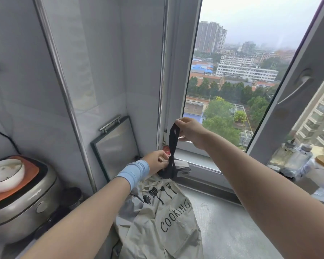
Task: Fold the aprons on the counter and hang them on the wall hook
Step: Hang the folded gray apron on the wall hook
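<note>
Head camera, and the cream "COOKING" apron point(163, 221) sits bunched just in front of the window sill point(200, 163), its lower part spilling over the counter point(232, 230). Left hand point(155, 162), blue wristband point(134, 172) on, grips the gathered top right at the sill. Right hand point(190, 130), above the sill, pinches the dark strap point(173, 144) between thumb and fingers, holding it up taut. Rice cooker point(21, 200) with a white bowl point(4, 174) on top stands well left of the sill.

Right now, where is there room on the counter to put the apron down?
The bare counter right of the apron, below the window sill, is free. The left is crowded by the rice cooker; the far right by glass jars.
</note>
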{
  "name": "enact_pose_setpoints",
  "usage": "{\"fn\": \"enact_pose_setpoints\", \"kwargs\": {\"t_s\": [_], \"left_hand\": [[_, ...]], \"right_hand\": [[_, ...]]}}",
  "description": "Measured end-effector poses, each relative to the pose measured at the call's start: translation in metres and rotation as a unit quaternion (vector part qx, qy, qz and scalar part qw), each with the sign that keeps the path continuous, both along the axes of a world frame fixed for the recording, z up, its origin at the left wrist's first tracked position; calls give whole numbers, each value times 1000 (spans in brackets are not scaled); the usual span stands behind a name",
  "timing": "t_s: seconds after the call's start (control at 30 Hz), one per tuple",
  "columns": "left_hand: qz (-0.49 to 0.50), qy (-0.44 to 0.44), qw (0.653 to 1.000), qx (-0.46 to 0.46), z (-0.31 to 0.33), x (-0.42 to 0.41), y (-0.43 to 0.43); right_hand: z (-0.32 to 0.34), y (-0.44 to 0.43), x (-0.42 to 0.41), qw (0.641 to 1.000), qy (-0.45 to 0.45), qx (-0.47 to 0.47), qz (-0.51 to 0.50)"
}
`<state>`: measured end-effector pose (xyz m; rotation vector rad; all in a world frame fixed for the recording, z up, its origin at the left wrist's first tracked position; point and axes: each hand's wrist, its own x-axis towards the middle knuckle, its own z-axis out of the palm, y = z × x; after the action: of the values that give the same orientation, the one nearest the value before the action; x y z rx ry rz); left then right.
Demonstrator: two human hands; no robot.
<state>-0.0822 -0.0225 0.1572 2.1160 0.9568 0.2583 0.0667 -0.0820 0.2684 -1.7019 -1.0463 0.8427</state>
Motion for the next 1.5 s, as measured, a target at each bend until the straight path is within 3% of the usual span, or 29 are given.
{"fn": "enact_pose_setpoints", "kwargs": {"t_s": [0.23,0.37,0.47,0.5,0.6,0.67,0.77,0.9,1.0,1.07,1.2,1.33,1.43,1.5], "left_hand": [[-16,7,999,-35,81,2,30],[12,18,1000,13,141,5,31],[43,112,993,-9,151,0,33],[59,101,992,-50,146,-2,35],[114,-41,985,-121,133,-8,50],[133,-106,977,-128,134,-12,58],[130,-162,970,-127,146,-17,74],[122,-177,974,-69,159,-21,96],[101,-180,977,-46,164,-32,112],[97,-173,979,-40,163,-42,124],[140,-181,972,-58,149,-51,145],[198,-222,922,-248,148,-49,154],[253,-255,879,-313,154,-47,171],[292,-250,859,-338,154,-50,182]], "right_hand": [[37,23,1,998,-8,4,57],[69,37,6,996,7,16,87],[86,50,10,994,21,34,102],[89,54,10,993,23,35,106],[93,68,11,992,57,37,106],[91,76,13,996,-7,25,83],[81,94,13,980,-186,8,71],[76,110,1,908,-401,-2,122],[79,123,-2,871,-469,-2,147],[83,134,0,869,-474,3,142],[95,148,3,906,-414,37,77],[114,156,-11,954,-280,91,61],[122,154,-28,924,-351,80,131],[125,155,-38,919,-340,96,174]]}}
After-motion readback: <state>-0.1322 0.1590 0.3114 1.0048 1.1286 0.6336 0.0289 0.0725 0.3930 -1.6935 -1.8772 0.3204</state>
